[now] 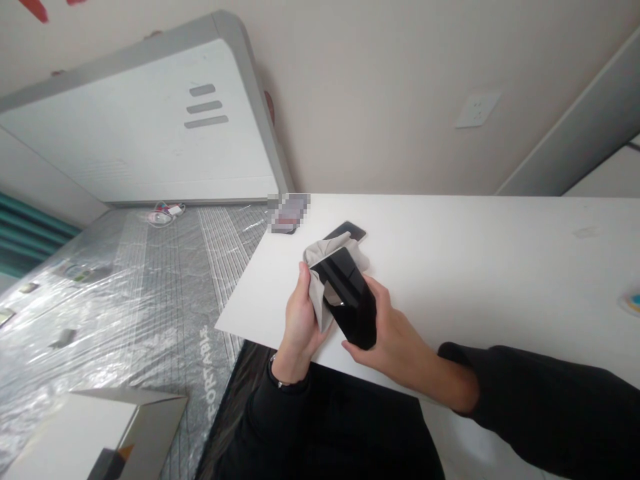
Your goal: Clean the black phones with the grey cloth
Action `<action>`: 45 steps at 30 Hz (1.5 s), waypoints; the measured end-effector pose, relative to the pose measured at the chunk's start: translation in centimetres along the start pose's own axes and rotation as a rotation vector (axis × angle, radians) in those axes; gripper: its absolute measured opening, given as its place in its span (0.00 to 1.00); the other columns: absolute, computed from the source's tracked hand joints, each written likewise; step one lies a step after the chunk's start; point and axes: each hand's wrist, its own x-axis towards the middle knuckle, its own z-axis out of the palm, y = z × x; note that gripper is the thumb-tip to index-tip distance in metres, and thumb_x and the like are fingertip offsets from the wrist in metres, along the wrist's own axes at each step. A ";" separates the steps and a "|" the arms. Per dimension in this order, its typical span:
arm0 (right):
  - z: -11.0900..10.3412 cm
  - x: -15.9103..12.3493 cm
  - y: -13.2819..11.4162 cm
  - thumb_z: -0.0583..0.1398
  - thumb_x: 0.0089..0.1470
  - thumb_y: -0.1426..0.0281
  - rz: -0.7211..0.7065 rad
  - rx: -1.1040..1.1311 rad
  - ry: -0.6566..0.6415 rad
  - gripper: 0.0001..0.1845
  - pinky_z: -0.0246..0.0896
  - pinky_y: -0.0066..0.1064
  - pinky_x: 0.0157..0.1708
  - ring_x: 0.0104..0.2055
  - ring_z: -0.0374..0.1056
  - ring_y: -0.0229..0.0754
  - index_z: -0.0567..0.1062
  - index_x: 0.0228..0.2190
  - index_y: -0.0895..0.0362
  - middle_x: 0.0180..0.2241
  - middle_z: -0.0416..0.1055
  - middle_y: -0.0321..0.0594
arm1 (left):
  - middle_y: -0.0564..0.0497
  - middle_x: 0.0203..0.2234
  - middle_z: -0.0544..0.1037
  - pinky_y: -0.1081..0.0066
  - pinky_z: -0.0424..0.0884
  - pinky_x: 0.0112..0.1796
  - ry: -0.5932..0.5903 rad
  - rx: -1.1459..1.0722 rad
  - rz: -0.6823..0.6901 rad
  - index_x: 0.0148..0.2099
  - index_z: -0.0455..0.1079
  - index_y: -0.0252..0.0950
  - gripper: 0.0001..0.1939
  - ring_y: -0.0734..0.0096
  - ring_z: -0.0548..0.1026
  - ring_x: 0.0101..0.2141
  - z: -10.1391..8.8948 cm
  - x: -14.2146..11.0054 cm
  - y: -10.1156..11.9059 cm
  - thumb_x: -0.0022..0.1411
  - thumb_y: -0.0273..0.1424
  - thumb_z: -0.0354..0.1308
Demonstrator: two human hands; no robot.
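Observation:
My right hand (397, 333) grips a smartphone (353, 293) by its lower edges, the glossy black screen tilted up toward me. A light grey cloth (320, 300) lies bunched in my left hand (300, 317), which is closed around it beside the phone's left edge. Part of the cloth reaches behind the phone's top end; the left fingers behind it are hidden. Just beyond the cloth, a second dark phone (355, 231) lies on the white table (480, 267), partly covered from view.
A blurred-out flat item (290, 212) sits at the table's far left corner. To the left are a plastic-covered mattress (125, 300), a white headboard (140, 127) and a white box (75, 433). A socket (479, 109) is on the wall. A small clear packet (633, 300) lies at the right.

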 end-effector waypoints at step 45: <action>0.4 -0.8 -0.8 0.65 0.48 0.66 -0.036 -0.095 -0.001 0.54 0.76 0.53 0.44 0.52 0.76 0.66 0.42 0.67 0.55 0.61 0.67 0.63 | 0.47 0.37 0.86 0.67 0.76 0.51 0.009 -0.041 -0.100 0.43 0.81 0.34 0.31 0.66 0.84 0.39 0.7 -1.3 0.8 0.78 0.44 0.39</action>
